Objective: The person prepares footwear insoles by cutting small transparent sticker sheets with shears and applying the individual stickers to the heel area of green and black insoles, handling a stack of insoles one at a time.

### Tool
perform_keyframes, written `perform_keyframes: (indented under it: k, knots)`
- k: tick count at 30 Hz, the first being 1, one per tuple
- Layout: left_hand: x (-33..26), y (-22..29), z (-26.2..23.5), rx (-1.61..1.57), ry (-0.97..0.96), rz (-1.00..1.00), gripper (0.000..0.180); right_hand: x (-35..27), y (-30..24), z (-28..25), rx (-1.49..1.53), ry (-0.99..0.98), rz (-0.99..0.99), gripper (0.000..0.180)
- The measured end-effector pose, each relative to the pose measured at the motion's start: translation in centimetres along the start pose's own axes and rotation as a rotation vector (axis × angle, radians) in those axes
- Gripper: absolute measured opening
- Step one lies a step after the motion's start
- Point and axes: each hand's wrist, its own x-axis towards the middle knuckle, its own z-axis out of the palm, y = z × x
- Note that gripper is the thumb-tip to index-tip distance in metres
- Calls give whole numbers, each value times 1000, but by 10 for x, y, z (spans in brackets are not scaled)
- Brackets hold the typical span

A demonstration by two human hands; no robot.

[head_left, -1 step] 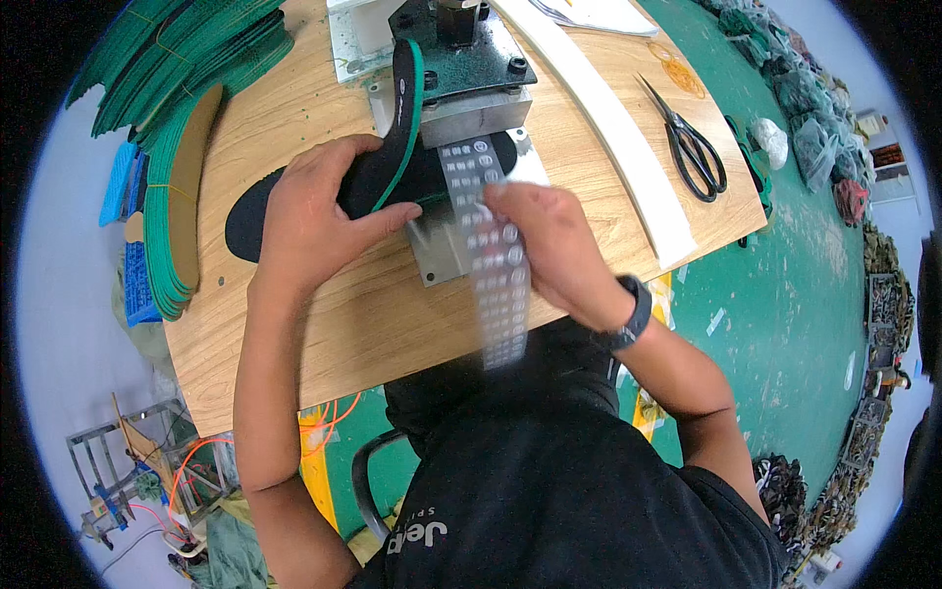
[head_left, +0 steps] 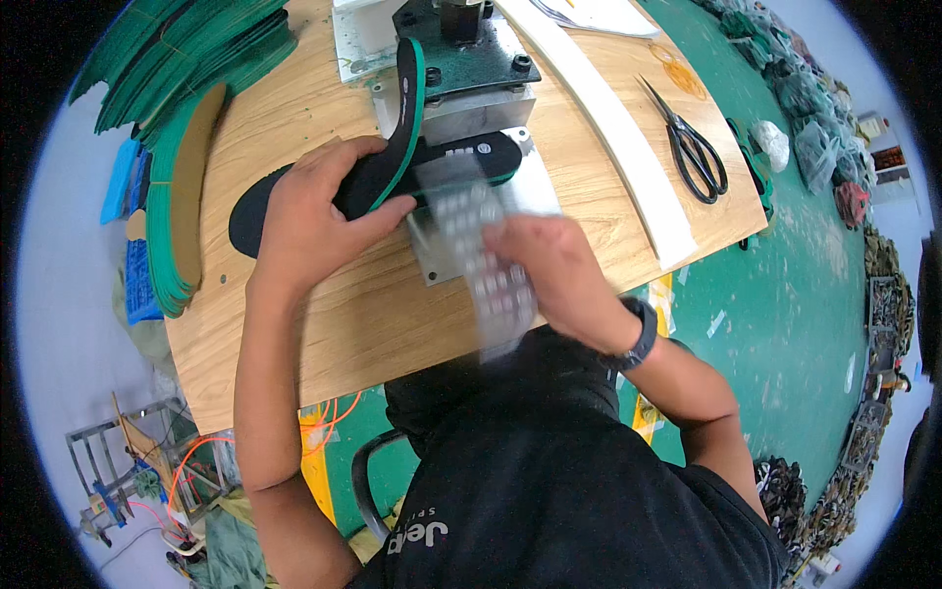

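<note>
My left hand is closed round a black insole with a green edge, whose end bends upward. Beneath it another black insole lies flat, its heel on a metal plate in front of a press block. Small white print shows on that heel. Pinched in my right hand is a clear strip with rows of white printed marks, blurred by motion. The strip hangs in front of the plate, its far end close to the flat insole's edge.
Banded stacks of green sheets and green-edged insoles line the table's left side. A long white strip curves along the right, with black scissors beyond it. A paper lies at the back.
My right hand has drawn the clear strip toward me, off the flat insole's heel. The white print there is now uncovered. My left hand has barely moved.
</note>
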Motion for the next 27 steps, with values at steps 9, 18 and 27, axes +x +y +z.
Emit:
perform_keyframes:
  k: [9,18,27]
  knots:
    - [0,-17,-6,-518,308,-322,22,16,-9,-7,198,48,198,19]
    - [1,-16,-1,-519,315,-294,20,39,-4,-13,96,18,170,23]
    - [-2,-18,3,-346,311,-250,24,44,1,-13,93,34,156,23]
